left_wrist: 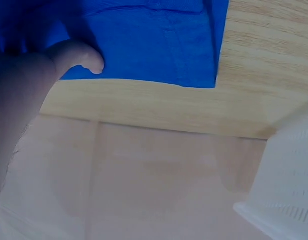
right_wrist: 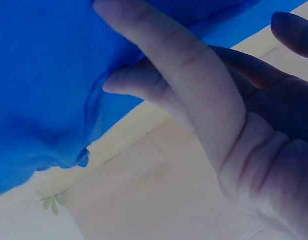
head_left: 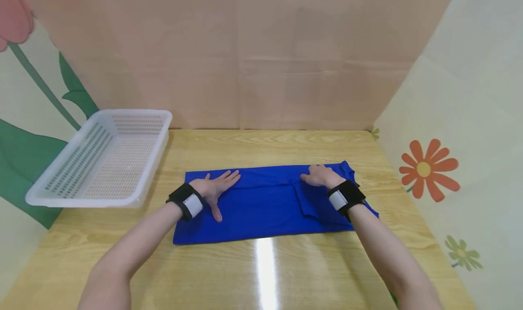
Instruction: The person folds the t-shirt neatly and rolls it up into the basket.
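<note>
A blue T-shirt (head_left: 261,210) lies on the table, folded into a long strip. A sleeve-like flap (head_left: 316,205) is folded over its right part, and the right end is uneven. My left hand (head_left: 214,189) rests on the left part with spread fingers and the thumb apart; its thumb (left_wrist: 86,56) shows over the fabric in the left wrist view. My right hand (head_left: 320,176) touches the shirt near its far edge at the right. In the right wrist view, its fingers (right_wrist: 176,60) reach to a ribbed fold with their tips apart.
A white plastic basket (head_left: 143,183) with slotted walls stands at the table's left side. The wooden table (head_left: 204,273) meets a beige covering (head_left: 245,96) at its back edge. Flower-patterned sheets (head_left: 461,142) hang at both sides.
</note>
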A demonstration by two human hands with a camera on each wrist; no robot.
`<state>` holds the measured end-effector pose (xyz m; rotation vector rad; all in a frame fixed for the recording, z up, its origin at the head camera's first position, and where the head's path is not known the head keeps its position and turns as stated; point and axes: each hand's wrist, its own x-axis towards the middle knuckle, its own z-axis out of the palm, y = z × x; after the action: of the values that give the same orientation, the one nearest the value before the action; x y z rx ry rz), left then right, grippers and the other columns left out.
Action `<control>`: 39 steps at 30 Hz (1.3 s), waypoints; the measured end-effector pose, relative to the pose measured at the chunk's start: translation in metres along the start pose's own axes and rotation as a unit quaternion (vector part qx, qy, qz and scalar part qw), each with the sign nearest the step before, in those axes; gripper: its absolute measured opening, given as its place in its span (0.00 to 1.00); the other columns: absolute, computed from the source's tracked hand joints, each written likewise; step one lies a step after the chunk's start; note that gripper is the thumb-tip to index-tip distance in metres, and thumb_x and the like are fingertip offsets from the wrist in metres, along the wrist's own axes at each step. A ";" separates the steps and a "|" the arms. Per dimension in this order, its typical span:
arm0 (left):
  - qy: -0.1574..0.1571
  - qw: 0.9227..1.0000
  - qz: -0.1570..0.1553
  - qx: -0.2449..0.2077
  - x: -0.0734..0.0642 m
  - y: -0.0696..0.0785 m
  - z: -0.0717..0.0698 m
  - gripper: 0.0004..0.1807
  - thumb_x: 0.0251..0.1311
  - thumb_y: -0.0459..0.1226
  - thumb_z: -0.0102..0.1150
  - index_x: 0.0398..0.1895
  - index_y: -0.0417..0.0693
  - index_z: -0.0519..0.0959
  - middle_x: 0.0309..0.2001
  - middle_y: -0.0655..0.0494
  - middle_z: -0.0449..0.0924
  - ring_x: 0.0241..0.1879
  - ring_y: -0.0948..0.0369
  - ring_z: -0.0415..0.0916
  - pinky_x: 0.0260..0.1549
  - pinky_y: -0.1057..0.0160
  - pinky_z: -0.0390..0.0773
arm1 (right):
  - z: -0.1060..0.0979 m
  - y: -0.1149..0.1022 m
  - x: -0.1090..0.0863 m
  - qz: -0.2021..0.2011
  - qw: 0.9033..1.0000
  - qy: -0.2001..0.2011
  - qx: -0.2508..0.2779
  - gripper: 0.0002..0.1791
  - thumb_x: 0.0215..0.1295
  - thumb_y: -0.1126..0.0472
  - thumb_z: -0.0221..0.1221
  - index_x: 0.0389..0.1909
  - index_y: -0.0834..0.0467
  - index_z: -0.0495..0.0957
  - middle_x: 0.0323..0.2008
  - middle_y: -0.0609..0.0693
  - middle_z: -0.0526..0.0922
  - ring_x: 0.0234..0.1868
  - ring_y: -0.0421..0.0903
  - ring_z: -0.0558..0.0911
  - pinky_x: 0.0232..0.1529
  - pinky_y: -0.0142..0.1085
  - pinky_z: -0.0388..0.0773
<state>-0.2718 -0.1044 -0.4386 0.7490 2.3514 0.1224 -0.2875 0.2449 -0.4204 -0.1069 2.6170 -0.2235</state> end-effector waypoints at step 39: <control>0.010 0.993 0.103 0.059 0.002 0.033 0.003 0.71 0.42 0.54 0.78 0.82 0.51 0.39 0.83 0.53 0.30 0.83 0.53 0.27 0.80 0.46 0.33 | 0.001 -0.025 0.025 0.079 0.992 0.094 -0.013 0.23 0.78 0.53 0.42 0.54 0.66 0.76 0.60 0.71 0.76 0.60 0.72 0.75 0.57 0.64 0.74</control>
<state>-0.2554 -0.0760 -0.4332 1.0514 2.3108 0.0807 -0.3079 0.2175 -0.4292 0.1173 2.7991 -0.1512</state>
